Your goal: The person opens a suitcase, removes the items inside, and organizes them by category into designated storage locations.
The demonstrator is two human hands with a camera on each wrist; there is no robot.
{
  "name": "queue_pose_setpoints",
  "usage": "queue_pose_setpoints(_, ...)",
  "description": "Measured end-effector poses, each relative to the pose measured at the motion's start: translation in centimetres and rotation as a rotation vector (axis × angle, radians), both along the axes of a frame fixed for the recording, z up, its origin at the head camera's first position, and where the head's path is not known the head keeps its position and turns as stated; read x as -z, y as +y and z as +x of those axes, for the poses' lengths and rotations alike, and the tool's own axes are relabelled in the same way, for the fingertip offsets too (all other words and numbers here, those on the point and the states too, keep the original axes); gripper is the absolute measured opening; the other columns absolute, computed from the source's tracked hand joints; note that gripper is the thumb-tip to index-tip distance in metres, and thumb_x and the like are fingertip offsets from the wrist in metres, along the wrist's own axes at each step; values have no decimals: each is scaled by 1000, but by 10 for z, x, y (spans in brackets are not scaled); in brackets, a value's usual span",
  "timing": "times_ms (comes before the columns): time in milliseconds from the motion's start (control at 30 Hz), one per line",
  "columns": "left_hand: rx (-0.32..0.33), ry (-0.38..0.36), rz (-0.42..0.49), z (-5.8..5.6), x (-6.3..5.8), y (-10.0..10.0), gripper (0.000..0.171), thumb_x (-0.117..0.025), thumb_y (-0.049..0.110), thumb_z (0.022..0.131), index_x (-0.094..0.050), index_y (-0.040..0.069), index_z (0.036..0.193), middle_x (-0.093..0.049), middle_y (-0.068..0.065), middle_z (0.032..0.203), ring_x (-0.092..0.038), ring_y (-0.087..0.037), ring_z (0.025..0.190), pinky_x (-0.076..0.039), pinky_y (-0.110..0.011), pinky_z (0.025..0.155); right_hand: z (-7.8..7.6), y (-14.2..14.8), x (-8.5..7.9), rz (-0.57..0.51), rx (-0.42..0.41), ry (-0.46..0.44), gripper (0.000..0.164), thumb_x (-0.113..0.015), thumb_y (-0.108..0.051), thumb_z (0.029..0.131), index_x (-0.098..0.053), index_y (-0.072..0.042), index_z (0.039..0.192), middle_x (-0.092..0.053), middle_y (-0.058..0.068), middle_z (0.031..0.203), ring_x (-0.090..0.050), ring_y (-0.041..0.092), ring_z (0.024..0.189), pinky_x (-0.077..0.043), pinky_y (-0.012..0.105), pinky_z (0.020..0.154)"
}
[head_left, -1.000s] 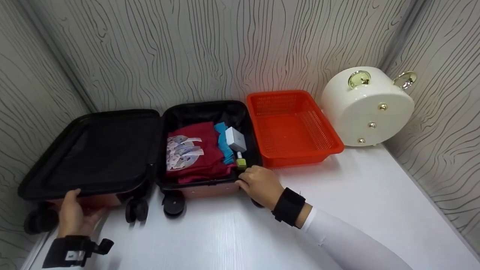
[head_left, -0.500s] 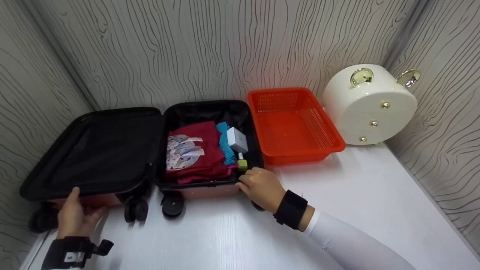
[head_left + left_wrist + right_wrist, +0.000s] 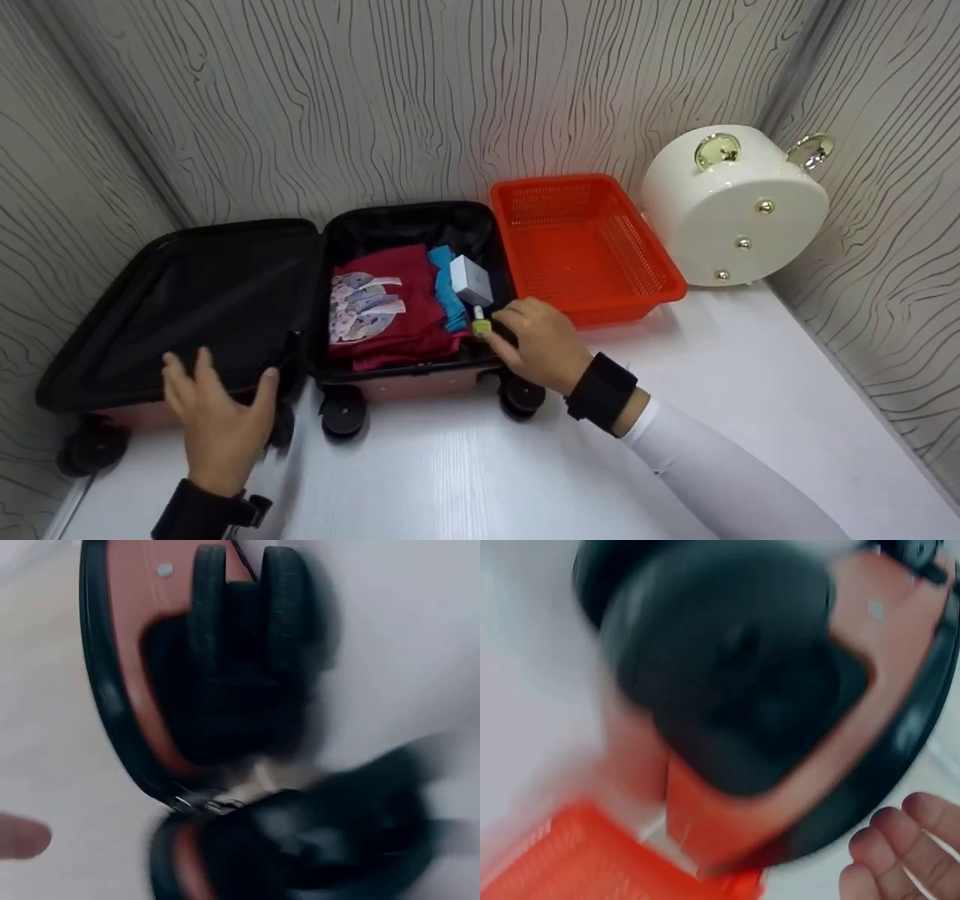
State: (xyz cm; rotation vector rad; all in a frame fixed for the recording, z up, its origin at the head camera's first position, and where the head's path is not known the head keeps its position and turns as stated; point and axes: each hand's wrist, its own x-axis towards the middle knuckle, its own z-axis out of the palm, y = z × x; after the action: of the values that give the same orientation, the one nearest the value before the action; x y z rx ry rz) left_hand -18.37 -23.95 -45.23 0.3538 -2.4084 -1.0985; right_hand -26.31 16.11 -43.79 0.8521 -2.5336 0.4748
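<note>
An open suitcase with a black lining lies on the white table; its lid half [image 3: 202,300] is folded out to the left. In the right half [image 3: 390,214] lie a folded dark red garment [image 3: 412,292] with an elephant print, a blue cloth [image 3: 448,300], a small white box [image 3: 471,281] and a small yellow-green bottle [image 3: 481,328] with a white cap. My left hand [image 3: 221,427], fingers spread, is over the lid's front corner and holds nothing. My right hand [image 3: 544,341] hovers at the right front corner, thumb near the bottle; its fingers [image 3: 900,840] are straight in the right wrist view.
A red plastic basket [image 3: 570,262] stands against the suitcase's right side. Beyond it is a round white case [image 3: 739,217] with gold-coloured studs and ear-like discs. Black wheels [image 3: 345,411] stick out at the suitcase's front. Patterned walls [image 3: 465,97] enclose the table.
My left hand has let go of the lid's front edge and moved right, fingers spreading. My right hand has lifted off the front rim and shifted slightly up and right, uncovering the wheel.
</note>
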Motion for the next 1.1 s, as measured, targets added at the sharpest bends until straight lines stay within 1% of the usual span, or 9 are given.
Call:
queue_pose_setpoints(67, 82, 89, -105, -1, -3, 15, 76, -81, 19, 96, -46, -13, 155, -20, -39, 172, -21, -59, 159, -32, -80, 119, -10, 9, -5, -7, 58, -21, 32, -75, -28, 103, -79, 0, 119, -78, 16, 113, -72, 33, 101, -63, 47, 95)
queue_pose_setpoints(167, 258, 167, -283, -8, -5, 37, 55, -84, 15, 94, -65, -9, 138, -49, -36, 156, -47, -56, 145, -42, -73, 115, -24, 27, -10, 23, 137, -82, 36, -73, -28, 104, -77, 1, 125, -77, 21, 120, -72, 39, 108, -61, 53, 101)
queue_pose_setpoints(300, 472, 217, -608, -22, -4, 60, 45, -83, 22, 97, -73, -4, 132, -67, -26, 138, -67, -44, 127, -54, -58, 110, -35, 44, -12, 103, 209, -186, 39, -72, -30, 104, -76, 1, 127, -78, 21, 120, -73, 39, 106, -61, 55, 99)
queue_pose_setpoints(400, 558, 223, -773, -32, -4, 74, 41, -80, 27, 100, -75, 0, 130, -74, -19, 127, -73, -36, 117, -59, -49, 105, -38, 51, -12, 156, 214, -275, 38, -71, -32, 104, -77, -1, 125, -78, 18, 113, -72, 36, 98, -63, 53, 94)
queue_pose_setpoints(500, 599, 179, -808, -39, -3, 81, 28, -78, 25, 102, -80, 3, 119, -79, -12, 111, -76, -30, 104, -64, -45, 93, -37, 53, -11, 202, 187, -303, 33, -72, -29, 104, -77, -3, 122, -78, 15, 105, -68, 32, 89, -62, 51, 89)
queue_pose_setpoints(633, 630, 120, -782, -42, -2, 83, 15, -79, 23, 101, -82, 8, 99, -76, -5, 87, -75, -23, 83, -65, -42, 75, -34, 53, -11, 238, 162, -281, 21, -75, -22, 102, -78, -5, 113, -75, 11, 93, -64, 28, 80, -63, 49, 84)
queue_pose_setpoints(733, 643, 114, -780, -42, -2, 82, 15, -81, 24, 99, -81, 9, 95, -74, -3, 82, -73, -22, 79, -63, -42, 72, -30, 54, -12, 251, 158, -264, 14, -77, -20, 101, -79, -7, 105, -73, 8, 85, -62, 27, 74, -62, 47, 79)
queue_pose_setpoints(933, 645, 181, -789, -46, 0, 82, 13, -83, 21, 97, -81, 10, 91, -74, -3, 79, -73, -22, 76, -63, -41, 69, -15, 54, -15, 304, 134, -240, 12, -79, -22, 98, -80, -9, 100, -71, 6, 79, -58, 24, 69, -60, 44, 72)
queue_pose_setpoints(1100, 655, 163, -781, -44, -2, 80, 14, -83, 20, 96, -80, 11, 86, -72, -1, 76, -72, -20, 73, -61, -40, 66, 3, 56, -19, 338, 91, -236, 11, -81, -22, 97, -80, -11, 99, -70, 3, 77, -55, 21, 67, -57, 40, 70)
